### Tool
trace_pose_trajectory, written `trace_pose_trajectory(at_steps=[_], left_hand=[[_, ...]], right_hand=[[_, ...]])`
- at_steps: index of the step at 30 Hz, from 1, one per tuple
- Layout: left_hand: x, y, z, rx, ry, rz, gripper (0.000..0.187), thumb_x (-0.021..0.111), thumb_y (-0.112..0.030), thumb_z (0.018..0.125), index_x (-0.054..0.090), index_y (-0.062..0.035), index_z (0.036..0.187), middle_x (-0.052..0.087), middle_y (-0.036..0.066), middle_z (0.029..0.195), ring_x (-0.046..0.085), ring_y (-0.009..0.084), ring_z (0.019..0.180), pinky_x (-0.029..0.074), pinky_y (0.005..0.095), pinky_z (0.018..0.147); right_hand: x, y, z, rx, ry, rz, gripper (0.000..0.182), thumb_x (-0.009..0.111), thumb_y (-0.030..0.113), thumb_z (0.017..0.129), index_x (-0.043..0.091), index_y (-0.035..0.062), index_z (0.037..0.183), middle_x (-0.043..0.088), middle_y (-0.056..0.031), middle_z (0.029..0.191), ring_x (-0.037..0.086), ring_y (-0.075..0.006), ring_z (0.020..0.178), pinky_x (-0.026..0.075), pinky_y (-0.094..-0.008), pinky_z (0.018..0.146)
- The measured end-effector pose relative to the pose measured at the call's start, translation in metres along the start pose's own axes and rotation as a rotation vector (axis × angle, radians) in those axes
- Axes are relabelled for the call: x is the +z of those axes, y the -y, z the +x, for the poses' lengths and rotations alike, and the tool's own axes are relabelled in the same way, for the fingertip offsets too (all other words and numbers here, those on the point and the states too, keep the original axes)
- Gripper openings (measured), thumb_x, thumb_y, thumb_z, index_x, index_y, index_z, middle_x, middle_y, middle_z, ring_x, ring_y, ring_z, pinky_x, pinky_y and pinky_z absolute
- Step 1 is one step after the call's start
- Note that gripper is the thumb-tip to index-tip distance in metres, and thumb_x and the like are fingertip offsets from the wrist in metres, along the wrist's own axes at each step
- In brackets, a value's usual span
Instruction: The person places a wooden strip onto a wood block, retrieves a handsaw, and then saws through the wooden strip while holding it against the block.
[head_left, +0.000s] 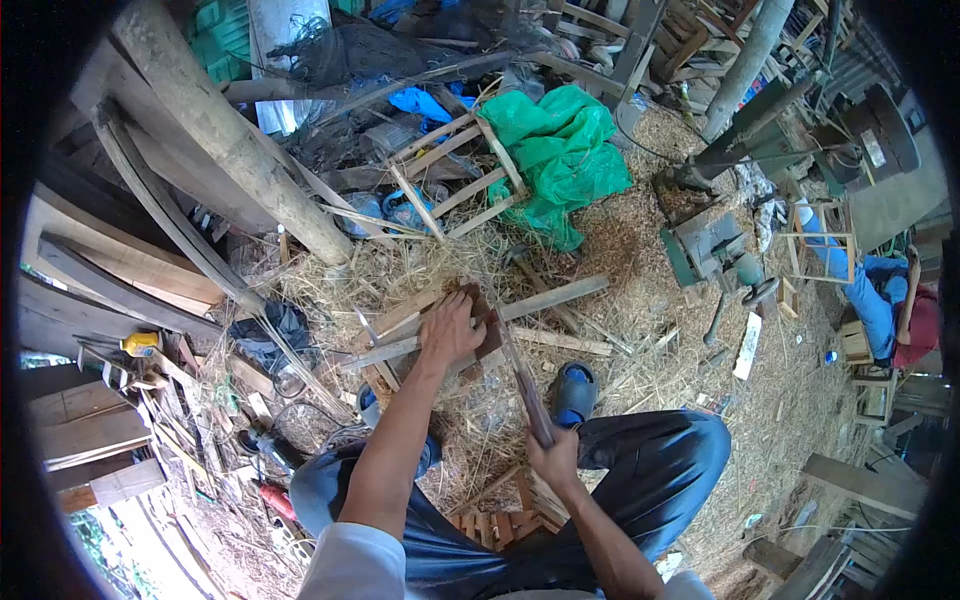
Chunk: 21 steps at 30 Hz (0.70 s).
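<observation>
My left hand (450, 328) is closed over a short reddish-brown piece of wood (489, 343), its fingers bent across the top. Low at centre, my right hand (556, 461) grips the end of a long tool with a dark wooden handle (531, 398). The tool's narrow far end reaches up beside the wood piece; whether it touches cannot be made out, nor can its exact kind. Pale wooden battens (556, 297) lie crosswise under and around the left hand, on straw and shavings.
Sandalled feet (575, 392) flank the work. A green plastic sheet (560, 150) and a wooden frame (455, 180) lie ahead. At right stand a machine (712, 245) and another person in a red top (916, 325). A power tool (270, 447) lies left; stacked boards (90, 430) stand beyond.
</observation>
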<state>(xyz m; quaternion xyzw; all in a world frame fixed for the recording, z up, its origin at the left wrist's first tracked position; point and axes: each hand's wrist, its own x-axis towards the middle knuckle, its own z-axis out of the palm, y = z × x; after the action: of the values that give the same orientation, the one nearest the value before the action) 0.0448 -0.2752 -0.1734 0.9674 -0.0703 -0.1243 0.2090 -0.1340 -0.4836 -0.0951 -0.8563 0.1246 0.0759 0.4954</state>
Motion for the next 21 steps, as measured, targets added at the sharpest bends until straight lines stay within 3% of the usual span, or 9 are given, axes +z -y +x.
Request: trace_pose_trajectory(at_steps=[1, 5, 8, 11, 13, 16, 18, 21], left_hand=[[0.002, 0.001, 0.001, 0.007, -0.033, 0.019, 0.059, 0.060, -0.034, 0.080, 0.054, 0.0024, 0.125, 0.053, 0.022, 0.133, 0.048, 0.0345, 0.126, 0.034, 0.0420, 0.109], [-0.014, -0.014, -0.003, -0.025, 0.014, -0.035, 0.060, 0.062, -0.031, 0.079, 0.053, 0.0086, 0.123, 0.051, 0.027, 0.133, 0.046, 0.0371, 0.127, 0.035, 0.0427, 0.109], [-0.023, -0.009, -0.003, -0.037, 0.048, -0.066, 0.058, 0.063, -0.030, 0.078, 0.055, 0.0082, 0.121, 0.053, 0.027, 0.131, 0.047, 0.0371, 0.126, 0.037, 0.0433, 0.107], [-0.010, -0.006, 0.000, 0.020, -0.005, -0.037, 0.055, 0.063, -0.029, 0.076, 0.057, 0.0080, 0.116, 0.054, 0.027, 0.129, 0.048, 0.0374, 0.124, 0.039, 0.0444, 0.105], [-0.001, 0.000, 0.002, 0.123, -0.136, -0.001, 0.051, 0.063, -0.029, 0.074, 0.060, 0.0043, 0.113, 0.060, 0.022, 0.121, 0.055, 0.0353, 0.115, 0.043, 0.0417, 0.101], [-0.014, -0.009, -0.001, 0.051, -0.068, -0.045, 0.053, 0.064, -0.029, 0.074, 0.060, 0.0047, 0.115, 0.059, 0.023, 0.123, 0.054, 0.0352, 0.118, 0.041, 0.0418, 0.103], [-0.008, -0.005, -0.002, 0.043, -0.070, -0.018, 0.055, 0.065, -0.028, 0.074, 0.059, 0.0059, 0.116, 0.058, 0.024, 0.125, 0.053, 0.0362, 0.120, 0.040, 0.0422, 0.104], [-0.008, -0.003, -0.001, 0.038, -0.077, -0.009, 0.057, 0.065, -0.027, 0.074, 0.058, 0.0069, 0.118, 0.057, 0.024, 0.127, 0.051, 0.0368, 0.122, 0.039, 0.0426, 0.106]], right_hand=[[0.001, -0.002, 0.002, -0.010, 0.004, -0.005, 0.024, 0.067, 0.016, 0.078, 0.062, -0.0061, 0.072, 0.050, -0.0179, 0.051, 0.052, -0.0180, 0.046, 0.042, -0.0393, 0.049], [0.025, -0.002, 0.039, -0.024, 0.023, -0.067, 0.022, 0.067, 0.016, 0.077, 0.063, -0.0056, 0.074, 0.056, -0.0229, 0.057, 0.062, -0.0369, 0.055, 0.045, -0.0397, 0.052], [0.039, -0.004, 0.062, 0.054, 0.028, -0.203, 0.021, 0.067, 0.015, 0.077, 0.064, -0.0057, 0.075, 0.057, -0.0230, 0.059, 0.064, -0.0374, 0.058, 0.046, -0.0403, 0.054], [0.004, 0.006, 0.005, -0.150, -0.043, 0.007, 0.022, 0.067, 0.014, 0.077, 0.062, -0.0065, 0.069, 0.053, -0.0225, 0.053, 0.062, -0.0377, 0.053, 0.046, -0.0411, 0.052], [0.001, -0.002, -0.012, -0.088, -0.009, -0.012, 0.022, 0.067, 0.013, 0.077, 0.062, -0.0061, 0.068, 0.052, -0.0219, 0.052, 0.062, -0.0372, 0.052, 0.045, -0.0411, 0.051], [0.016, 0.006, 0.021, -0.040, -0.014, -0.082, 0.022, 0.067, 0.013, 0.077, 0.061, -0.0055, 0.067, 0.050, -0.0205, 0.050, 0.063, -0.0311, 0.050, 0.044, -0.0411, 0.050], [0.029, 0.018, 0.055, 0.111, 0.065, -0.071, 0.022, 0.066, 0.013, 0.077, 0.060, -0.0059, 0.066, 0.048, -0.0192, 0.049, 0.060, -0.0234, 0.046, 0.043, -0.0405, 0.049], [0.015, -0.011, 0.020, -0.066, 0.057, -0.109, 0.023, 0.064, 0.013, 0.077, 0.060, -0.0062, 0.066, 0.048, -0.0181, 0.048, 0.054, -0.0190, 0.043, 0.042, -0.0400, 0.048]])
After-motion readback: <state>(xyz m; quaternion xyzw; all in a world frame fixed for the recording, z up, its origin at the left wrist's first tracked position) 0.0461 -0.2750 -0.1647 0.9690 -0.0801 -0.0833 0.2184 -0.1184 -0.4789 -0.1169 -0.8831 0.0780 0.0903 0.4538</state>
